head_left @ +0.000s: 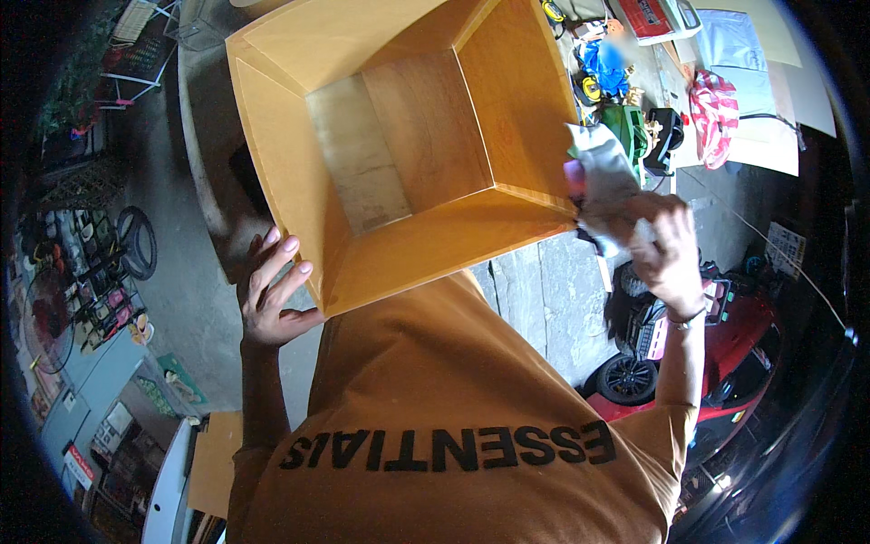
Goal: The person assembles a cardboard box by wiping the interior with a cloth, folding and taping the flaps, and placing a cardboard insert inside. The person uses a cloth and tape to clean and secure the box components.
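Rag (603, 177) in right fingers (666, 240) — at box (408, 136) rim

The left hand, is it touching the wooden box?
Touching. The head view shows the left hand with its thumb pressed against the wooden box's lower left corner.

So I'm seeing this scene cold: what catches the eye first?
A big orange open wooden box fills the upper middle, its pale bottom bare. The left hand braces its lower left corner, while the right hand grips a crumpled grey rag at its right edge. Red toy cars sit on the floor below.
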The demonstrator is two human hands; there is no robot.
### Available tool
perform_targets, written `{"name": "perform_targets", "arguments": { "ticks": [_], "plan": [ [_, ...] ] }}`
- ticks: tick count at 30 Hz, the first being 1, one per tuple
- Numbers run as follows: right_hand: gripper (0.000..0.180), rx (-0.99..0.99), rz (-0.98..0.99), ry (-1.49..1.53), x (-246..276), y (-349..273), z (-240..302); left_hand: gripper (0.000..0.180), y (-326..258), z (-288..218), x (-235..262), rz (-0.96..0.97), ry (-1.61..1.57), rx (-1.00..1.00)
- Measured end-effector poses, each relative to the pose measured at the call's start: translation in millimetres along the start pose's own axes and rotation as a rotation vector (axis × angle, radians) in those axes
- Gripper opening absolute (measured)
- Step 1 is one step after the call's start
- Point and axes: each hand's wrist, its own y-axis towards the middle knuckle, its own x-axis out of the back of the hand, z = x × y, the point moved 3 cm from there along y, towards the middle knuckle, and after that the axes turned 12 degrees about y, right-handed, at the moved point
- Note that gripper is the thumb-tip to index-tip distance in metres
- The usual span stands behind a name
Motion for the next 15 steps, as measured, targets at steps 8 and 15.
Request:
{"name": "perform_targets", "arguments": {
  "ticks": [8, 15],
  "plan": [
    [0.033, -1.019, -1.019, 0.684, 13, -184, -29, 0.070, 42, -34, 37, -0.094, 0.123, -0.055],
    [0.036, -1.319, -0.990, 1.657, -219, -140, 63, 0.071, 144, -128, -4, 0.030, -0.384, 0.183]
  ]
}}
